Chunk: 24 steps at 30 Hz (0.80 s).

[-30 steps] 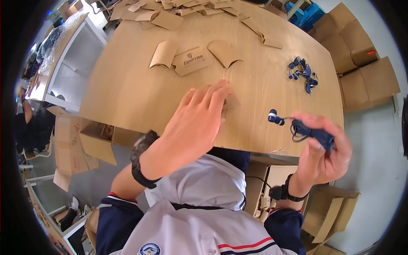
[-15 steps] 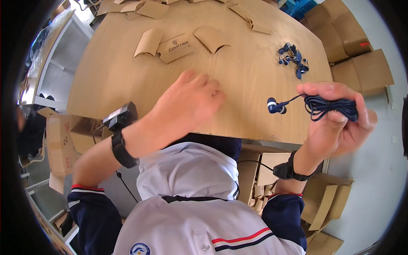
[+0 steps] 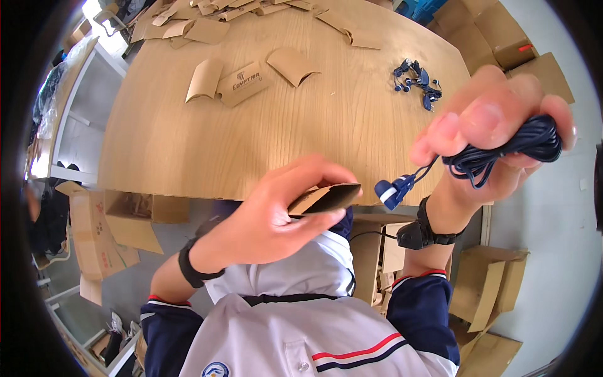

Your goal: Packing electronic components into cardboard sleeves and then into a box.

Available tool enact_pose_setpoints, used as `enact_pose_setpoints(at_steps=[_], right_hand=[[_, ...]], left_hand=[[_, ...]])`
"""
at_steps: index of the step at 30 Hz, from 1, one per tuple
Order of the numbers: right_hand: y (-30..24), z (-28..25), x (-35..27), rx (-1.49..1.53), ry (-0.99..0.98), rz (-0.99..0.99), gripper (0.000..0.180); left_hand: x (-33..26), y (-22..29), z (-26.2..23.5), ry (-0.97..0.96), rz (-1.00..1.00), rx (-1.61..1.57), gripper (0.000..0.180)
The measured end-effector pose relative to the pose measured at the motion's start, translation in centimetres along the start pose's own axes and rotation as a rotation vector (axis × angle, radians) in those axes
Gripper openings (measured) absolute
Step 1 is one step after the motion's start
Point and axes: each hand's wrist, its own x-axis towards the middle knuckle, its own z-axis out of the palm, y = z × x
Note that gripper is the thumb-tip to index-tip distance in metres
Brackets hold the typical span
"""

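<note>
Left hand (image 3: 267, 213): gripping brown cardboard pillow box (image 3: 323, 198) near table (image 3: 220, 147) edge, open end facing right. Right hand (image 3: 493, 122): fingers closed around coiled navy earphone cable (image 3: 539, 139), raised. Attached earbuds (image 3: 394, 191) hang just right of box mouth, apart from it. Second earphone bundle (image 3: 419, 82) lies on table, right side. Three cartons (image 3: 245, 84) grouped farther left.

Your left hand (image 3: 260, 223) grips a brown cardboard sleeve (image 3: 326, 198), open end facing right; your right hand (image 3: 493, 122) holds coiled navy earphones (image 3: 539, 139). An earphone bunch (image 3: 425, 76) lies far right on the table (image 3: 239, 144).
</note>
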Motion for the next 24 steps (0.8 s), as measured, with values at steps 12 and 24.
enact_pose_setpoints(at_steps=[12, 24], right_hand=[[4.4, 1.3, 1.3, 0.207, -0.428, -0.037, 0.038], [1.0, 5.4, -1.3, -0.206, -0.005, 0.124, 0.017]], left_hand=[[0.0, 0.7, 1.8, 0.068, -0.167, -0.252, 0.032], [0.2, 1.1, 1.2, 0.138, -0.037, -0.416, 0.03]])
